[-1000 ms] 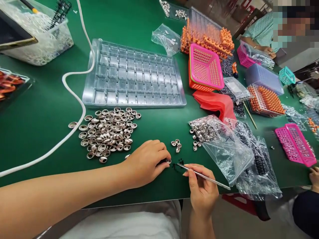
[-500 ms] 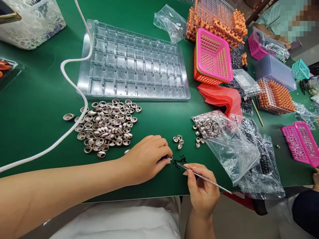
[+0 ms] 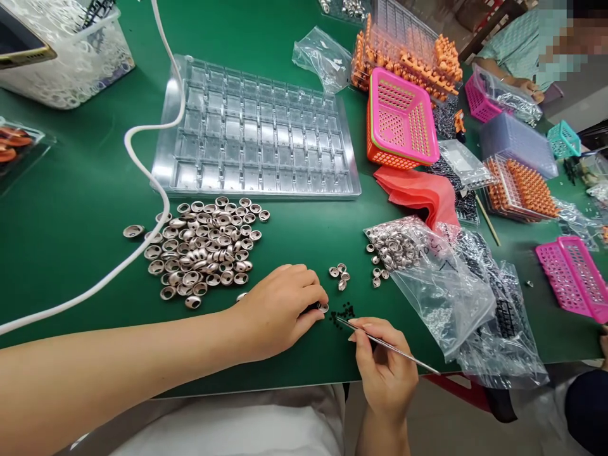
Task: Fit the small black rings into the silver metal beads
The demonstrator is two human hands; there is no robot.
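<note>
My left hand [image 3: 285, 304] rests low over the green table, fingers closed around a small silvery cup-shaped piece [image 3: 323, 308], of which only the rim shows at the fingertips. In my right hand [image 3: 387, 364] is a thin pointed metal rod [image 3: 403, 352], held like a pen. Its tip is at a scatter of tiny black bits [image 3: 349, 310], just right of the silvery piece. Several loose silvery cups [image 3: 342, 276] lie beyond the bits. Left of my left hand spreads a large heap of similar, wider-looking cups [image 3: 209, 244].
Behind the heap lies a clear compartment tray [image 3: 259, 195], crossed at its left by a white cable [image 3: 142, 166]. A plastic bag [image 3: 437, 304] spilling silvery pieces, a red cloth [image 3: 427, 190] and stacked baskets [image 3: 403, 161] are at right. Another person's hand [image 3: 527, 87] shows far right.
The view has shifted slightly, so the table's things sit lower in the picture. Both hands keep their holds, and the rod's tip stays among the black bits.
</note>
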